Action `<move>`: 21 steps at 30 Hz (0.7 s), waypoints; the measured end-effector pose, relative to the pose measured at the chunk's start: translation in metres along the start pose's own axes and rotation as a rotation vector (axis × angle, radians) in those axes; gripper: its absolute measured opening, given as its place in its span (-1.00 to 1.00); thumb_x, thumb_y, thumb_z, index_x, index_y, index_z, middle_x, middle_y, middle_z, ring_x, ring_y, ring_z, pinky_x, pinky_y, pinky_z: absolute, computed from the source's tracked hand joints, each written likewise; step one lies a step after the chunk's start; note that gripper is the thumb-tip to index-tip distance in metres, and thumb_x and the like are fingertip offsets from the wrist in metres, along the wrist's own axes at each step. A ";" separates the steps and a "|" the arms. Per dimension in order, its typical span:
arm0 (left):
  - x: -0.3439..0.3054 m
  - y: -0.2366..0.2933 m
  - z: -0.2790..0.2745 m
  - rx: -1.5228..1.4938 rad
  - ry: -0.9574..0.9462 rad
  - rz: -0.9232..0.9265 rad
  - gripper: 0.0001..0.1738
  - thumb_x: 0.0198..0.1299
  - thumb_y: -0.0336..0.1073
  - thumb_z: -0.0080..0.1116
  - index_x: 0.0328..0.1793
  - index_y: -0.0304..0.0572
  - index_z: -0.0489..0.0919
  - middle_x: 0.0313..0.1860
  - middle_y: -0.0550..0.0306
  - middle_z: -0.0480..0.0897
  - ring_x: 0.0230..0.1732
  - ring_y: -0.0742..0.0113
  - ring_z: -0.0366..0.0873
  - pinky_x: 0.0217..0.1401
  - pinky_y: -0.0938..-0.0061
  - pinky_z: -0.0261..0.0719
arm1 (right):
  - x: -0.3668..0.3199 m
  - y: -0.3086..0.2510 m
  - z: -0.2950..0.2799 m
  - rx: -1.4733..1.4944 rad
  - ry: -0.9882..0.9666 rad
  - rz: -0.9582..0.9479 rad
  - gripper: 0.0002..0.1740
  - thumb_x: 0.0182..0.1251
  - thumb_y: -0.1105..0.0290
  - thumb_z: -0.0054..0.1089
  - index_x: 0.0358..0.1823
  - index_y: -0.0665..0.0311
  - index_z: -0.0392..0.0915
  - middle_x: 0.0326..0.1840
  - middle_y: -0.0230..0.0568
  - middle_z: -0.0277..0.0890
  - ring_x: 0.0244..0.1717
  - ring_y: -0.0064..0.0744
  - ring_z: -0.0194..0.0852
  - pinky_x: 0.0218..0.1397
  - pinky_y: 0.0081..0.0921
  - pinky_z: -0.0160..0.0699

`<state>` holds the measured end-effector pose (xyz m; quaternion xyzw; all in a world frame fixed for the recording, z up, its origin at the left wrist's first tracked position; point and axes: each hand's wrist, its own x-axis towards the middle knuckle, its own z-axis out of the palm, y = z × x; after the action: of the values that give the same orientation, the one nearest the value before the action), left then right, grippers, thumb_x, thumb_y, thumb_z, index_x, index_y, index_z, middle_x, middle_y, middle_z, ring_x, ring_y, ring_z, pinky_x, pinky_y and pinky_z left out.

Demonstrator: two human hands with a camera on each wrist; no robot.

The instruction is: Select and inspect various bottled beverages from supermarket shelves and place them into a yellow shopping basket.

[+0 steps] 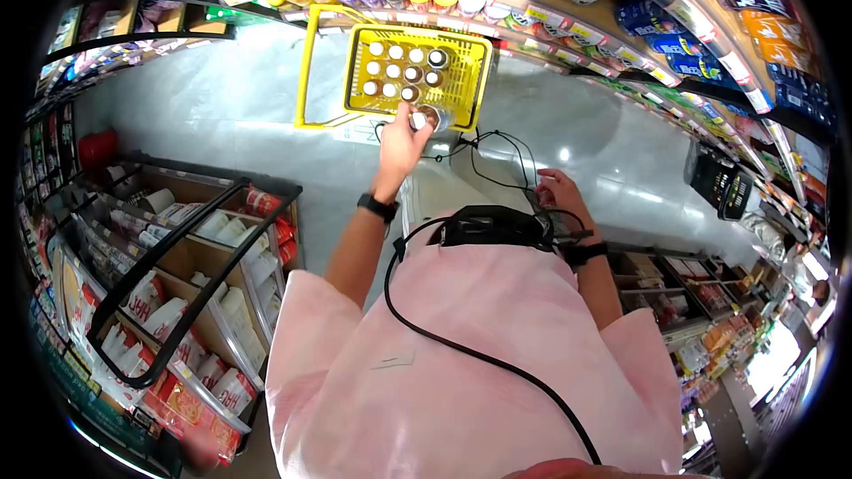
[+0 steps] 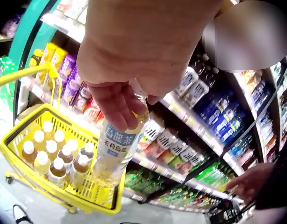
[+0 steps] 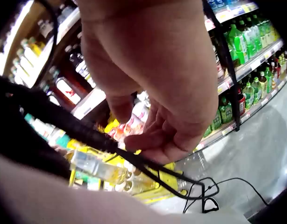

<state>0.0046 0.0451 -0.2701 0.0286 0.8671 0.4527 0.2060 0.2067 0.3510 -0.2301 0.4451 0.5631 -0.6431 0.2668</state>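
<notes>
While left fingers (image 2: pixel 116 108) grip a bottle (image 2: pixel 115 154), basket rim (image 1: pixel 484 82) near, floor (image 1: pixel 231 93) either side.

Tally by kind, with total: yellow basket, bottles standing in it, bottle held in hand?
Yellow basket: 1
Bottles standing in it: 11
Held bottle, in the left hand: 1
Total: 13

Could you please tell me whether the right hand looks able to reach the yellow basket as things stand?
Probably yes: the right hand looks empty and the yellow basket is open on top, though black cables near its fingers might catch.
</notes>
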 end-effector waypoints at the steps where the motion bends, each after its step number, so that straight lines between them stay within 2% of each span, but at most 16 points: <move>1: 0.011 -0.007 0.002 0.141 -0.029 -0.069 -0.53 0.18 -0.04 0.32 -0.01 -0.22 0.43 -0.46 -0.19 0.66 -0.41 -0.20 0.66 -0.35 0.07 0.57 | -0.004 0.006 0.009 0.002 -0.004 0.006 -0.66 0.45 0.29 0.14 0.15 0.30 0.53 -0.35 -0.29 0.57 -0.49 -0.60 0.46 -0.38 -0.64 0.45; 2: 0.021 -0.020 0.014 0.157 -0.021 -0.037 -0.51 0.18 -0.03 0.29 0.01 -0.24 0.41 -0.48 -0.24 0.64 -0.41 -0.28 0.62 -0.33 -0.01 0.54 | -0.009 0.004 0.014 -0.061 0.003 -0.035 -0.67 0.43 0.29 0.15 0.12 0.30 0.55 -0.36 -0.31 0.55 -0.49 -0.62 0.43 -0.39 -0.66 0.42; 3: 0.040 -0.045 0.041 0.121 -0.047 -0.044 -0.55 0.14 -0.10 0.31 -0.03 -0.22 0.41 -0.49 -0.24 0.63 -0.38 -0.29 0.62 -0.32 -0.02 0.55 | -0.009 0.001 0.011 -0.128 0.027 -0.063 -0.68 0.41 0.29 0.16 0.09 0.30 0.57 -0.38 -0.34 0.53 -0.49 -0.64 0.41 -0.39 -0.68 0.38; 6: 0.063 -0.087 0.081 0.171 0.034 0.068 -0.59 0.08 -0.19 0.34 -0.10 -0.19 0.39 -0.45 -0.26 0.64 -0.31 -0.30 0.63 -0.28 -0.02 0.58 | -0.015 -0.008 0.012 -0.104 0.016 -0.026 -0.68 0.39 0.29 0.17 0.07 0.30 0.59 -0.36 -0.35 0.55 -0.43 -0.65 0.43 -0.36 -0.68 0.39; 7: 0.062 -0.099 0.084 0.165 -0.003 -0.005 -0.61 0.08 -0.22 0.33 -0.10 -0.19 0.39 -0.43 -0.27 0.65 -0.29 -0.30 0.64 -0.25 -0.01 0.59 | -0.021 -0.006 0.018 -0.061 -0.040 -0.007 -0.68 0.39 0.29 0.17 0.07 0.30 0.58 -0.36 -0.34 0.55 -0.42 -0.65 0.43 -0.35 -0.67 0.40; 10: 0.084 -0.127 0.107 0.158 -0.016 -0.129 -0.63 0.08 -0.27 0.31 -0.08 -0.20 0.40 -0.36 -0.30 0.66 -0.23 -0.33 0.64 -0.17 -0.02 0.59 | -0.016 0.011 0.012 -0.015 -0.025 0.016 -0.70 0.40 0.33 0.16 0.08 0.29 0.58 -0.31 -0.29 0.60 -0.40 -0.62 0.48 -0.30 -0.65 0.44; 13: 0.105 -0.167 0.135 0.156 0.041 -0.136 -0.62 0.07 -0.30 0.32 -0.06 -0.19 0.42 -0.32 -0.28 0.67 -0.19 -0.32 0.64 -0.13 0.00 0.58 | -0.031 0.034 0.011 -0.004 0.005 0.058 -0.72 0.41 0.38 0.15 0.08 0.30 0.58 -0.28 -0.23 0.64 -0.36 -0.57 0.55 -0.25 -0.60 0.51; 15: 0.125 -0.166 0.147 0.138 0.001 -0.441 -0.62 0.06 -0.36 0.27 0.02 -0.13 0.46 -0.19 -0.27 0.69 -0.08 -0.29 0.63 -0.02 0.03 0.55 | -0.030 0.045 0.001 -0.025 0.022 0.066 -0.71 0.40 0.37 0.17 0.09 0.31 0.57 -0.28 -0.22 0.64 -0.34 -0.54 0.59 -0.24 -0.58 0.55; 17: 0.127 -0.167 0.151 0.130 -0.011 -0.480 -0.63 0.07 -0.38 0.21 0.05 -0.11 0.47 -0.16 -0.26 0.69 -0.04 -0.28 0.64 0.03 0.03 0.55 | -0.029 0.051 -0.003 -0.048 0.036 0.083 -0.70 0.41 0.37 0.17 0.10 0.31 0.57 -0.28 -0.20 0.65 -0.34 -0.52 0.60 -0.24 -0.55 0.58; 19: 0.133 -0.200 0.174 0.000 -0.005 -0.526 -0.65 0.08 -0.38 0.17 0.05 -0.11 0.48 -0.14 -0.21 0.70 -0.02 -0.26 0.64 0.06 0.05 0.55 | -0.031 0.052 -0.004 -0.019 0.038 0.047 -0.69 0.41 0.37 0.17 0.11 0.32 0.56 -0.27 -0.20 0.65 -0.33 -0.50 0.61 -0.21 -0.51 0.62; 20: 0.138 -0.203 0.176 -0.021 -0.057 -0.614 -0.59 0.07 -0.38 0.17 0.11 -0.09 0.49 -0.12 -0.21 0.70 -0.01 -0.23 0.65 0.08 0.07 0.56 | -0.030 0.051 -0.005 -0.011 0.041 0.069 -0.67 0.42 0.35 0.16 0.13 0.34 0.55 -0.24 -0.20 0.66 -0.30 -0.50 0.61 -0.18 -0.53 0.63; 21: 0.135 -0.220 0.185 -0.181 -0.037 -0.565 -0.51 0.07 -0.37 0.18 0.20 -0.09 0.47 -0.10 -0.25 0.68 -0.02 -0.20 0.65 0.11 0.08 0.56 | -0.032 0.046 -0.006 0.002 0.049 0.040 -0.67 0.42 0.35 0.16 0.13 0.34 0.55 -0.24 -0.20 0.66 -0.30 -0.50 0.61 -0.18 -0.53 0.63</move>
<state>-0.0181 0.0907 -0.5835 -0.2239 0.7928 0.4524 0.3415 0.2618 0.3416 -0.2247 0.4723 0.5599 -0.6269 0.2654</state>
